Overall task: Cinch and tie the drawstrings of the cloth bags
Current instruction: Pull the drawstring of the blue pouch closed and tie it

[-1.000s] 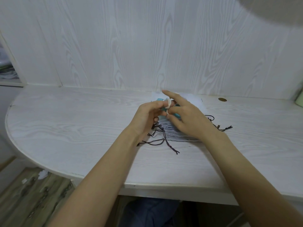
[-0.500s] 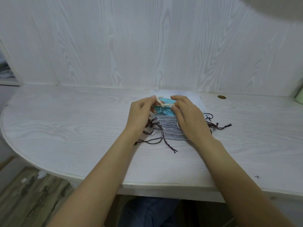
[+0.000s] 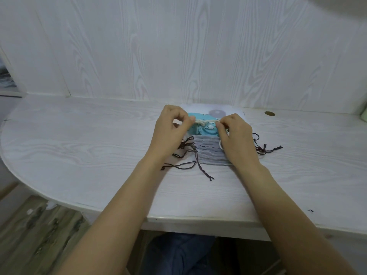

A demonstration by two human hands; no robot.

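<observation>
Your left hand [image 3: 172, 129] and right hand [image 3: 235, 135], close together half a second ago, now sit further apart, each pinching one end of the cream drawstring [image 3: 206, 121] stretched taut between them; judged from this, the knot is being pulled tight on the blue bag [image 3: 206, 130]. The bag lies between your hands, just below the cord, at 12 o'clock of the grey bags [image 3: 209, 153], whose brown drawstrings [image 3: 185, 147] trail loose at 3 and 9 o'clock on the table [image 3: 79, 147]

A turquoise printed cloth bag [image 3: 206, 130] lies at 12 o'clock of a fanned stack of grey bags [image 3: 210, 153], its cream drawstring [image 3: 206, 121] stretched level; dark cords [image 3: 186, 147] trail at 9 and 3 o'clock
</observation>
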